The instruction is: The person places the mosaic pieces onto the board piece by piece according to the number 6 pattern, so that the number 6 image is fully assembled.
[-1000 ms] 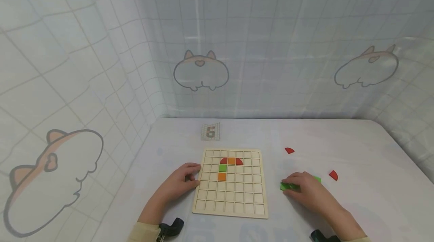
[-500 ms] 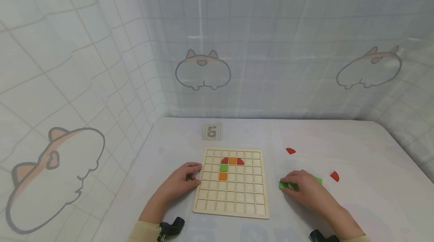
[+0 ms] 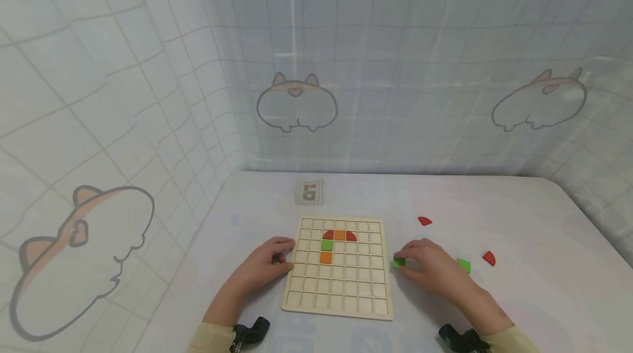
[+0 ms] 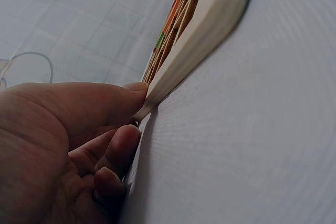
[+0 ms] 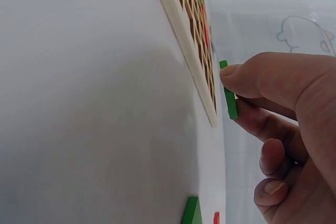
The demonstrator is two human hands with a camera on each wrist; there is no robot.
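Note:
The wooden grid board (image 3: pixel 341 309) lies on the table, with red, orange and green tiles in its upper cells. My left hand (image 3: pixel 267 260) rests at its left edge; the thumb (image 4: pixel 126 92) touches the rim in the left wrist view, fingers loosely bent. My right hand (image 3: pixel 432 268) pinches a green square tile (image 5: pixel 230 95) between thumb and fingertips, just off the board's right edge and raised above the table. Behind that hand lies another green tile (image 3: pixel 464 265). Two red quarter-circle tiles lie to the right, one farther back (image 3: pixel 425 221) and one nearer (image 3: pixel 489 258).
A small pattern card (image 3: pixel 309 192) showing a blocky 6-like figure lies behind the board. White cloth (image 3: pixel 376 67) with grid lines and cartoon animals hangs around the back and sides. Each wrist wears a black camera mount, such as the left one (image 3: pixel 249 332).
My right hand has moved left toward the board with one green tile, uncovering another green tile that stays on the table. The left hand stays at the board's edge.

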